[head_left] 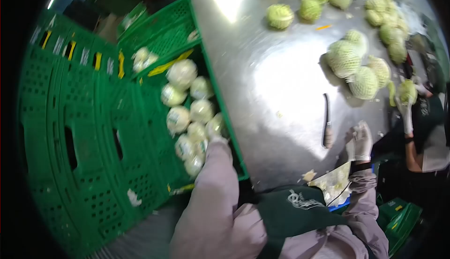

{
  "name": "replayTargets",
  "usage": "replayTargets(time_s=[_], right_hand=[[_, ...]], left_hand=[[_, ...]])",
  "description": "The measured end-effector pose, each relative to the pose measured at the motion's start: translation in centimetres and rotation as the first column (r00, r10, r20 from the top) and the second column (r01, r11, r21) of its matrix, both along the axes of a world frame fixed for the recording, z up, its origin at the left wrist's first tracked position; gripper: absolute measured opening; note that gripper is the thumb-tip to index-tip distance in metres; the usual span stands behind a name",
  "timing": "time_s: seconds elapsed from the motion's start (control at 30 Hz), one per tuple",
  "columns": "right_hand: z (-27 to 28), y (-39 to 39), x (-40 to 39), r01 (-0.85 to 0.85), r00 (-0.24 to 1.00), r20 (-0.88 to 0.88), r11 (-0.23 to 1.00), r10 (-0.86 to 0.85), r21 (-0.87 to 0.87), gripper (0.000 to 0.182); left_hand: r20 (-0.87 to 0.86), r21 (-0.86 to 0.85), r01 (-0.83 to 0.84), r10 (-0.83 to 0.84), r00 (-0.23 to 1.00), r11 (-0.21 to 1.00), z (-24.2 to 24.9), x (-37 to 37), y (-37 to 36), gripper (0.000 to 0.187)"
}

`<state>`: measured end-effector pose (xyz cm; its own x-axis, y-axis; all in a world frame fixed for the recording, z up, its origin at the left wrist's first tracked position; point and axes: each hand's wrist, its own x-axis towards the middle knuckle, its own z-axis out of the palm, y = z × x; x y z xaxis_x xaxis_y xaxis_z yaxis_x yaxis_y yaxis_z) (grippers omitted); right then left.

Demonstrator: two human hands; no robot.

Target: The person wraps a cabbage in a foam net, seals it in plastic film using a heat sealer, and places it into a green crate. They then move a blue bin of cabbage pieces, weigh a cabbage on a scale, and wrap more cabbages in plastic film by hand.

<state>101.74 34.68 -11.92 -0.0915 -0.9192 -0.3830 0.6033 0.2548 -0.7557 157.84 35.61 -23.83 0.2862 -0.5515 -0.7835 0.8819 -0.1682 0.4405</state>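
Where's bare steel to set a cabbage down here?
Free: middle of the table, between the green crate, knife and netted cabbages. Also the near-left top edge, beside loose cabbages. Crowded: far right side, and the crate where the left hand reaches.

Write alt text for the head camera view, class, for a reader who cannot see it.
The person's left hand reaches into a green crate of wrapped cabbages, while the gloved right hand rests on a steel table beside a knife. Netted cabbages lie further along the table, where another person's hand holds one.
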Motion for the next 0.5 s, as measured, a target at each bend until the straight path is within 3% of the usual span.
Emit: replayTargets(time_s=[0.03, 0.07, 0.1, 0.17, 0.23, 0.3, 0.37, 0.43, 0.47, 0.5], right_hand=[[0.7, 0.8, 1.9, 0.263, 0.932, -0.282, 0.96, -0.228, 0.093, 0.035], [1.1, 1.4, 2.5, 0.29, 0.915, -0.326, 0.95, -0.238, 0.119, 0.033], [1.6, 2.2, 2.9, 0.31, 0.899, -0.368, 0.938, -0.237, 0.154, 0.031], [3.4, 3.9, 3.7, 0.221, 0.877, -0.462, 0.964, -0.13, 0.147, 0.029], [4.6, 5.1, 5.7, 0.208, 0.873, -0.475, 0.965, -0.111, 0.157, 0.027], [6.0, 6.1, 8.8, 0.004, 0.806, -0.57, 0.96, 0.163, 0.279, 0.026], [5.9, 6.4, 11.9, -0.088, 0.813, -0.541, 0.965, 0.214, 0.248, 0.023], [7.9, 6.0, 15.6, -0.281, 0.746, -0.63, 0.96, 0.214, -0.006, 0.022], [10.3, 5.4, 16.8, -0.385, 0.746, -0.572, 0.922, 0.341, 0.048, 0.022], [10.8, 5.1, 18.0, -0.404, 0.788, -0.503, 0.915, 0.354, 0.01, 0.026]], left_hand=[[0.082, 0.052, -0.044, 0.039, 0.996, 0.998, 0.9, -0.8, 0.6, 0.075], [0.143, -0.03, -0.095, 0.099, 0.985, 0.995, 1.1, -1.5, 1.3, 0.076], [0.068, 0.067, -0.125, 0.12, 0.99, 0.99, 0.6, -0.9, 1.9, 0.074], [-0.02, -0.105, -0.164, 0.163, 0.986, 0.981, 1.6, 0.0, 3.0, 0.075], [-0.086, -0.174, -0.196, 0.183, 0.979, 0.965, 6.5, 0.6, 3.5, 0.075], [0.03, -0.267, -0.112, 0.124, 0.992, 0.957, 11.5, 0.9, 3.8, 0.069], [0.011, -0.424, -0.002, 0.007, 1.0, 0.906, 14.4, 1.5, 3.9, 0.065], [0.255, -0.413, 0.228, -0.129, 0.958, 0.882, 14.5, 1.3, 4.2, 0.067], [0.31, -0.472, 0.304, -0.167, 0.936, 0.827, 15.6, 0.1, 4.3, 0.07], [0.456, -0.489, 0.474, -0.248, 0.855, 0.732, 18.0, -2.1, 3.8, 0.077]])
